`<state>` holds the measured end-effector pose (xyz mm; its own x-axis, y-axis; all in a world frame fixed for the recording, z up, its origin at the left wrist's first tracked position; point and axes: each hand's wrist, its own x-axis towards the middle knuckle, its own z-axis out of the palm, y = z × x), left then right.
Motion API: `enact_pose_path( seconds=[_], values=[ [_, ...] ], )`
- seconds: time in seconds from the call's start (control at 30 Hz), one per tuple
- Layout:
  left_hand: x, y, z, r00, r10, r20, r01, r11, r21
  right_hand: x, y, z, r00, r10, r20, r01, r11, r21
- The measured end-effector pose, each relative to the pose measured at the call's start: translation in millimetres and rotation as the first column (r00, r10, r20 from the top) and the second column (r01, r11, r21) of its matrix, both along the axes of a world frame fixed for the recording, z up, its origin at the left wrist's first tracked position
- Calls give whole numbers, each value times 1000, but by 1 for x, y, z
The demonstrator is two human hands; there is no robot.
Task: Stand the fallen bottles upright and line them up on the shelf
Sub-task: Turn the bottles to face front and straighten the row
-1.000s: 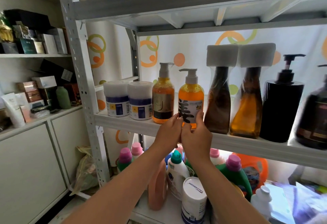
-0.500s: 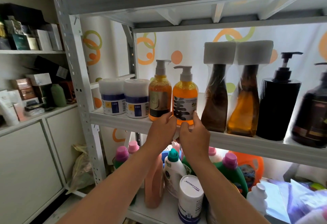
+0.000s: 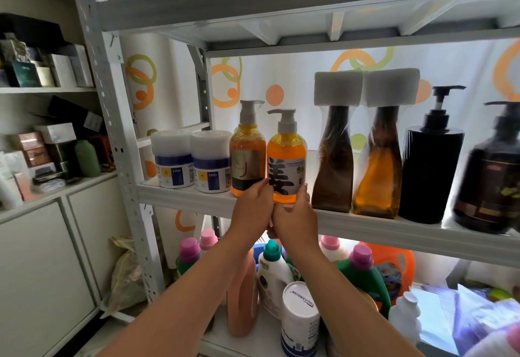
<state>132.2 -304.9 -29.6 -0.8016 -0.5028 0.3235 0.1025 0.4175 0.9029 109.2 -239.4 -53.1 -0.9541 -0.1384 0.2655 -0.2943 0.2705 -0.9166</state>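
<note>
Clasping the orange pump bottle (image 3: 286, 165) low at its base with left hand (image 3: 253, 207) and right hand (image 3: 295, 216), curled in from either side, likely for a steady, two-sided nudge. Standing upright near the front edge of the shelf (image 3: 180, 199), just beside the amber pump bottle (image 3: 247, 159), label facing out. Looks like squaring it into the row: white tubs (image 3: 174, 165) toward the left end, foam-capped bottles (image 3: 334, 165) and a black pump bottle (image 3: 430, 173) rightward.
</note>
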Motion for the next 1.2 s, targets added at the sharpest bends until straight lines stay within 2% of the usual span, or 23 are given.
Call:
enact_pose_path(
  seconds=[0.13, 0.17, 0.23, 0.3, 0.37, 0.43, 0.5, 0.57, 0.63, 0.7, 0.77, 0.97, 1.2],
  values=[
    [-2, -8, -3, 1000, 6, 10, -4, 991, -134, -4, -2, -6, 1000, -1, -14, 2, 1000, 13],
    [0, -8, -1, 1000, -8, 15, 10, 992, -128, -4, -2, -6, 1000, 2, -16, -1, 1000, 18],
    [2, -8, 2, 998, -33, 56, 41, 990, -133, -9, -4, -11, 1000, 13, -17, -13, 1000, 22],
    [4, -8, 5, 991, 7, 133, 25, 970, -240, -2, 0, -6, 999, 26, -19, -26, 1000, 8],
    [8, -5, 7, 981, 135, 137, -80, 934, -348, 8, 9, 3, 999, 21, -45, -22, 1000, -14],
    [12, 0, 6, 970, 243, -8, -226, 886, -406, 14, 23, 7, 992, -52, -119, 47, 998, -47],
    [14, 11, 5, 974, 182, -133, -219, 903, -369, 15, 38, 11, 949, -222, -226, 199, 973, -117],
    [11, 26, 4, 993, 20, -114, -54, 949, -311, 9, 49, 11, 901, -334, -275, 284, 936, -207],
    [7, 42, 3, 993, -97, -70, 75, 961, -265, 5, 59, 15, 909, -341, -241, 298, 934, -198],
    [2, 54, 4, 984, -175, -45, 162, 964, -212, 5, 66, 16, 926, -296, -235, 272, 953, -129],
    [1, 62, 5, 971, -235, -44, 226, 961, -161, 5, 69, 17, 939, -255, -231, 231, 965, -124],
    [-1, 65, 8, 971, -233, -49, 227, 967, -115, -3, 70, 17, 954, -225, -197, 203, 971, -127],
    [-8, 54, 4, 983, -184, -5, 180, 968, -177, -5, 62, 15, 944, -214, -251, 196, 976, -95]
  ],
)
